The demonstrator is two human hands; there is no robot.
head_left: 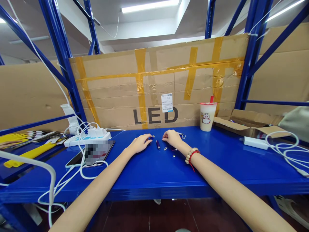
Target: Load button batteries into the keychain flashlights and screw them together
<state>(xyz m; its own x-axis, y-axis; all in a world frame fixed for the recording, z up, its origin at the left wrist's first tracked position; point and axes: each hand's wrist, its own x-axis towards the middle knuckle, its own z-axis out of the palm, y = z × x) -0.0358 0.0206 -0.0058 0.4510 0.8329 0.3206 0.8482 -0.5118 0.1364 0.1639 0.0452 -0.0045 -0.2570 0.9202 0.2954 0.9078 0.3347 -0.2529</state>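
On the blue shelf top, my left hand (140,143) rests with its fingers curled. A tiny dark piece with a silvery round end (153,136) is at its fingertips. My right hand (172,138) is closed in a pinch just opposite; what is in it, if anything, is too small to make out. Between the hands lies a short dark purple tube (157,144). Small silver discs (174,156) are scattered below the right hand. A metal carabiner clip (182,135) shows behind the right wrist, and a small dark item beneath that wrist is partly hidden.
A white cup with a red straw (206,116) stands at the back right, beside an open cardboard box (241,122). Further right is a white charger (256,142) with coiled cable. A phone (106,151), power strip (89,138) and tangled cables occupy the left. Taped cardboard (116,100) walls the back.
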